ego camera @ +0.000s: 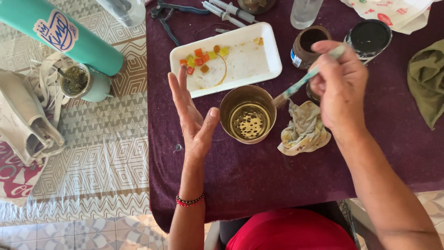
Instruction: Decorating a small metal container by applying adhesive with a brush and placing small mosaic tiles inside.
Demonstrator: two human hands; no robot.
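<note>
Brush at the metal cup

My right hand [340,88] grips a brush [303,81], bristles at the cup [248,114] rim; my left hand [192,118] is open beside it.

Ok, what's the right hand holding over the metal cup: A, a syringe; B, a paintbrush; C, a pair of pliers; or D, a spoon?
B: the right hand grips a paintbrush, bristles at the rim of the metal cup; the left hand is open and empty.
</note>
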